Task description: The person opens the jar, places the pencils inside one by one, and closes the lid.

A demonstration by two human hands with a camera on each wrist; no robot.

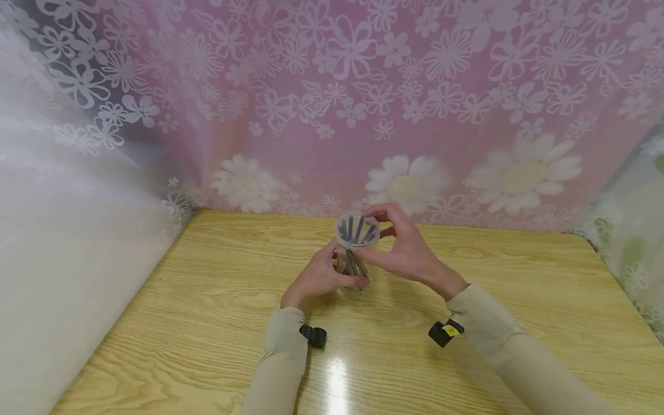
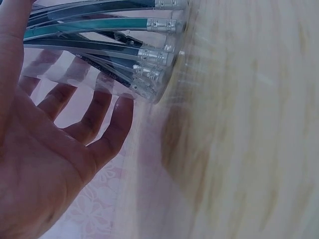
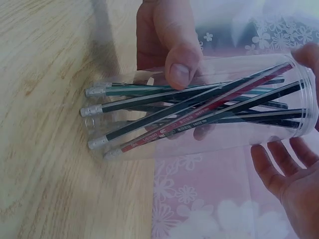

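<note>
Upright on the wooden table stands a clear plastic jar (image 1: 355, 293) holding several pencils (image 3: 169, 130). Most pencils are dark green or black and one is red; their metal-and-eraser ends point down at the jar's bottom. My left hand (image 1: 317, 276) grips the jar's lower body, thumb on the near side and fingers behind it. Around the round clear lid (image 1: 357, 244) at the top, my right hand (image 1: 407, 249) holds with thumb and fingers on opposite sides. The lid appears seated on the rim. In the left wrist view, the left hand's fingers (image 2: 117, 124) curl against the jar wall.
The wood-grain table (image 1: 218, 311) spreads around the jar. A pink flowered curtain (image 1: 311, 115) hangs behind its back edge, with pale sheeting (image 1: 78, 230) at the left and more at the right. Black wrist cameras (image 1: 314, 335) sit on both sleeves.
</note>
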